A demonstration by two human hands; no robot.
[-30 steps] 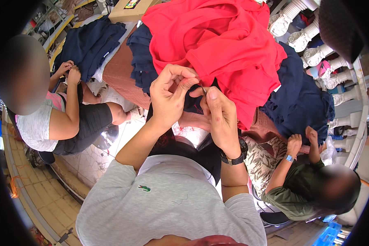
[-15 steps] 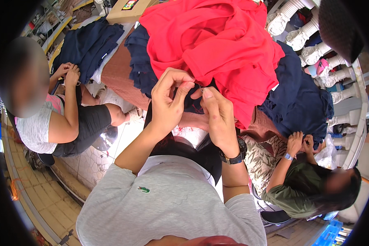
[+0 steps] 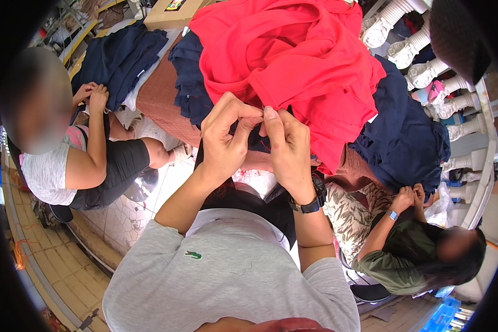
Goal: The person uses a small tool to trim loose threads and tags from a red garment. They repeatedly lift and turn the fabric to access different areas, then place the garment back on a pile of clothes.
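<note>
While the red cloth [image 3: 315, 66] lies heaped and loosely folded on the brown-covered surface [image 3: 163, 97], the left hand [image 3: 226, 135] and the right hand [image 3: 289, 146] meet fingertip to fingertip at its near edge; the left grip is closed in a pinch, thumb against the forefinger, and the right grip is likewise pinched, its thumb uppermost; whatever sits between the fingertips is too small to make out, and I cannot tell whether either hand has hold of the red cloth itself. A black watch [image 3: 310, 206] circles the right wrist, nearer to the wearer than the red cloth.

Just left of the red cloth, and partly under it, is a dark navy pile of fabric [image 3: 189, 74]; to its right spreads a larger navy heap [image 3: 401, 130]; well to its left lies a third navy stack [image 3: 122, 58], and beyond its far left corner stands a cardboard box [image 3: 174, 15]. Left of the red cloth sits a co-worker in a light grey top [image 3: 48, 174], hands together beside the third stack; to its near right sits another in a dark green top [image 3: 390, 268], hands close together at the edge of the larger heap; white balusters [image 3: 422, 73] line up along its far right.
</note>
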